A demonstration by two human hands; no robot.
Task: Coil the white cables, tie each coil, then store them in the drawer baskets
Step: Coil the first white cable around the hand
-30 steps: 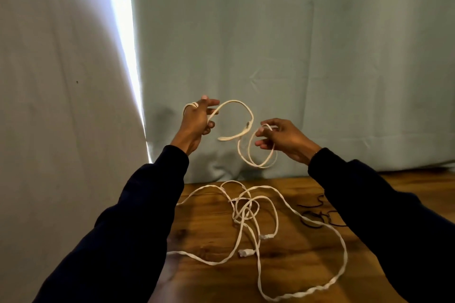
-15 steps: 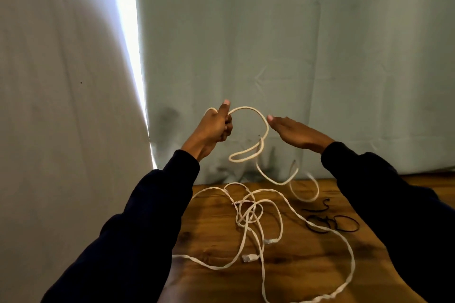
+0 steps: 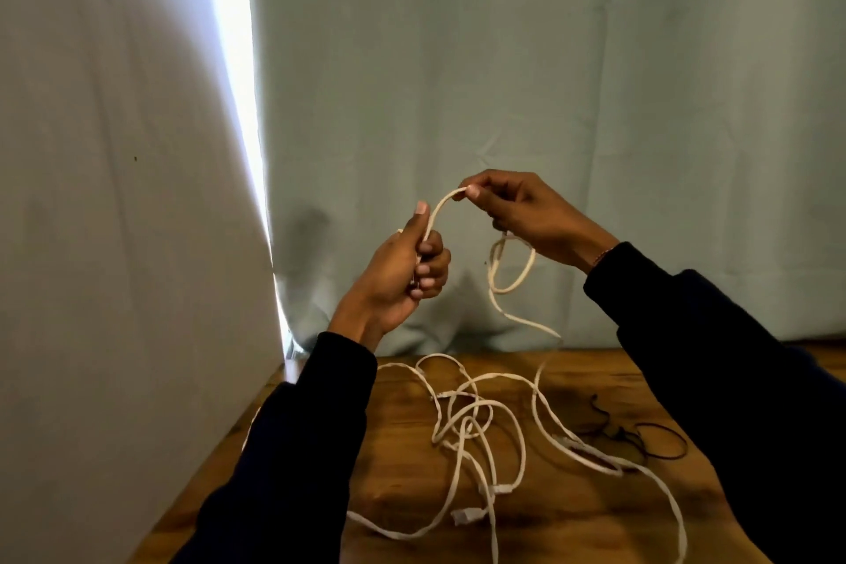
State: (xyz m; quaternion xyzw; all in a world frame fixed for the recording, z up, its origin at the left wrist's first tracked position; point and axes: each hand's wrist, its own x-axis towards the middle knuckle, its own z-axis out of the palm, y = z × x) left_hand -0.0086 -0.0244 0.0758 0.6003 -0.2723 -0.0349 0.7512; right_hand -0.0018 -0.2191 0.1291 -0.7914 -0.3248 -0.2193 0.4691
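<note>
My left hand [image 3: 403, 270] is raised in front of me with its fingers curled round a white cable [image 3: 437, 208], thumb pointing up along it. My right hand [image 3: 522, 215] is level with it and close to its right, pinching the same cable between thumb and fingertips [image 3: 471, 191]. Between my two hands the cable makes a short arch. Below my right hand it hangs in a small loop [image 3: 512, 266], then trails down toward the counter [image 3: 403, 467].

The rest of the white cables [image 3: 476, 421] lie in a loose tangle on the wooden counter, below and between my hands, with a couple of plug ends [image 3: 467, 516] showing nearer to me. One long strand [image 3: 659, 485] runs from the tangle out under my right arm. A few thin dark bands [image 3: 659, 447] lie on the counter below my right forearm, beside that strand.

Both my arms are in dark sleeves [image 3: 297, 449]. A pale curtain [image 3: 503, 60] hangs beyond my hands, with a bright gap [image 3: 233, 60] up to the left of my left hand.
</note>
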